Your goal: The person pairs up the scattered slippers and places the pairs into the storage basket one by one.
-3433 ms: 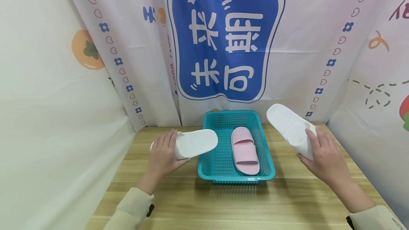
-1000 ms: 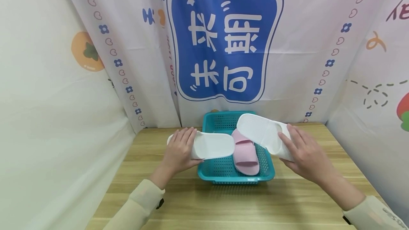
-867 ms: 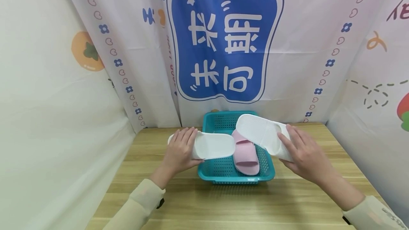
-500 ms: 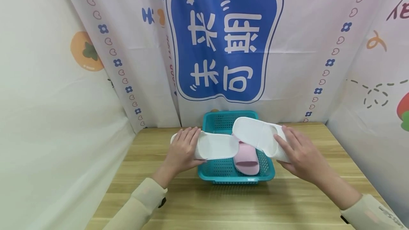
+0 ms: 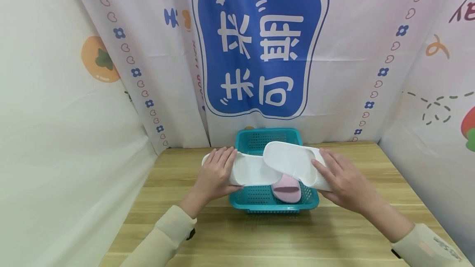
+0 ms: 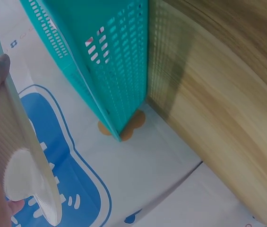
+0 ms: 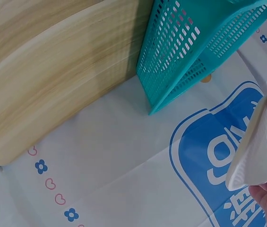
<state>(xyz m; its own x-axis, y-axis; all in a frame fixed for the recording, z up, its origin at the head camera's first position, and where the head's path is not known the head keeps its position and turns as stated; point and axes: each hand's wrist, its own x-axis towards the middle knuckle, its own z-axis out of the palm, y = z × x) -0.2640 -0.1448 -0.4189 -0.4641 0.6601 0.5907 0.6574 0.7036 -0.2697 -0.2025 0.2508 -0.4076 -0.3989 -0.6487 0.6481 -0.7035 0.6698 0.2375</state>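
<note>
My left hand [image 5: 215, 174] grips a white slipper [image 5: 252, 170] by its strap end and holds it flat over the left side of the teal basket [image 5: 241, 203]. My right hand [image 5: 339, 178] grips a second white slipper [image 5: 287, 160], whose free end overlaps the first one above the basket. A pink slipper [image 5: 286, 188] lies in the basket, mostly hidden beneath them. The left wrist view shows the left slipper [image 6: 27, 156] edge-on beside the basket wall [image 6: 109, 71]. The right wrist view shows the right slipper [image 7: 258, 151] and the basket [image 7: 194, 52].
The basket stands at the back middle of a wooden table [image 5: 259, 238]. Printed cloth walls [image 5: 259, 48] close in the back and both sides. Bare tabletop lies in front of the basket and to either side.
Both hands have moved inward over the basket. The two white slippers, apart before, now overlap above the pink slipper and cover more of it.
</note>
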